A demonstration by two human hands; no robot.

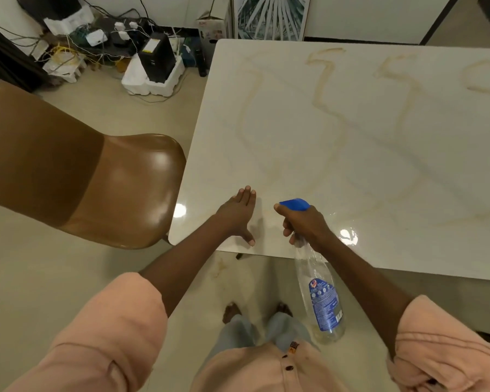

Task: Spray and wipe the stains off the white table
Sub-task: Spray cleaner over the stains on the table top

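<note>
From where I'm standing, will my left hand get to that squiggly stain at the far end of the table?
Probably not without stepping round. The left hand rests flat near the white table's near edge, and that squiggly stain lies far across it. Nothing blocks the way.

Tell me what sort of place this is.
Probably a home or small office room: a glossy white stained table, a brown moulded plastic chair, and tangled cables and chargers on the tiled floor.

Peach shirt, rolled sleeves, lt-blue trousers
</note>
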